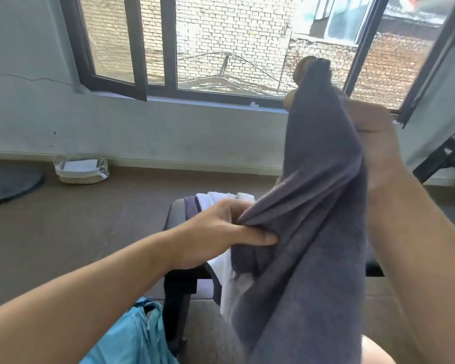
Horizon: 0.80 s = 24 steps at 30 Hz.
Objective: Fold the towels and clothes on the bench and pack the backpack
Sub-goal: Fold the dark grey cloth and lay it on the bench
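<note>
A dark grey towel hangs in front of me, lifted well above the bench. My right hand holds its top end high, with fingertips showing above the cloth. My left hand pinches the towel's left edge lower down, just over the bench. Under the towel, a white garment and a dark purple one lie on the black padded bench. A light blue backpack sits on the floor at the bench's near left corner, partly hidden by my left forearm.
A small woven basket stands on the brown floor by the wall at left. A round black stand base is at the far left. An open window is straight ahead, and black gym equipment is at right.
</note>
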{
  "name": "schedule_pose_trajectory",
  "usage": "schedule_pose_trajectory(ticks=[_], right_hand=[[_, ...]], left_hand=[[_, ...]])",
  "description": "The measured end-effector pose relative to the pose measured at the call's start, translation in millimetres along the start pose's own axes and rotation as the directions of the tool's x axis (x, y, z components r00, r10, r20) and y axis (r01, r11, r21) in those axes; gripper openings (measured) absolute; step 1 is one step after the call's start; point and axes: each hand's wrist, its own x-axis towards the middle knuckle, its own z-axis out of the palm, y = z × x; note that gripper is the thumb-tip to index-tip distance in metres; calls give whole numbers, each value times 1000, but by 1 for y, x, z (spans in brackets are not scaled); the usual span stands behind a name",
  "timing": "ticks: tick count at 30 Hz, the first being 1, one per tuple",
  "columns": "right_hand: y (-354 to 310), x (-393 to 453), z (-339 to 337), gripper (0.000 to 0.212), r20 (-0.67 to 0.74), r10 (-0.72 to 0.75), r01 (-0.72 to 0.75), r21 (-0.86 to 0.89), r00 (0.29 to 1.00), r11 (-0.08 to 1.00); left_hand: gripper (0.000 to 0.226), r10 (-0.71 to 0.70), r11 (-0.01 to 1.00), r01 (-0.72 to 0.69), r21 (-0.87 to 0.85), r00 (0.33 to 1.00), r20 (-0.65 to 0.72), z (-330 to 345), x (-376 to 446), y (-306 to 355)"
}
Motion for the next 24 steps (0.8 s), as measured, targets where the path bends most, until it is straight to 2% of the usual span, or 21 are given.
schedule_pose_trajectory(ticks=[2,4,7,9,13,15,16,19,22,24], right_hand=[[-3,6,5,32,13,3,-4,15,1000,1000],[4,14,3,37,22,30,-28,-61,999,998],[25,31,-18,18,-12,91,-92,-100,996,991],[42,40,-36,14,-80,114,-119,-66,990,991],[69,48,-64,17,-117,152,-147,54,981,988],[82,57,-75,15,-205,171,-159,75,964,984],[90,62,-79,13,-284,170,-168,31,944,985],[131,71,-98,9,-520,123,-241,-164,845,957],[159,69,-115,10,-621,161,-317,-150,767,937],[159,69,-127,10,-663,161,-313,-116,731,943]], left_hand=[[26,-109,983,102,-152,993,-40,-6,-17,4],[40,-205,960,187,-208,977,-65,-22,-33,2],[65,-314,929,296,-223,948,-48,-50,-55,-2],[77,-365,899,345,-270,931,-26,-67,-70,-9],[65,-325,858,299,-417,946,11,-100,-93,-16],[63,-314,849,284,-446,949,7,-117,-95,-19],[67,-349,845,304,-439,937,-22,-125,-94,-25],[66,-526,816,470,-336,845,-96,-140,-88,-55],[57,-675,738,645,-198,714,-186,-152,-91,-90],[57,-712,702,688,-184,666,-224,-160,-96,-105]])
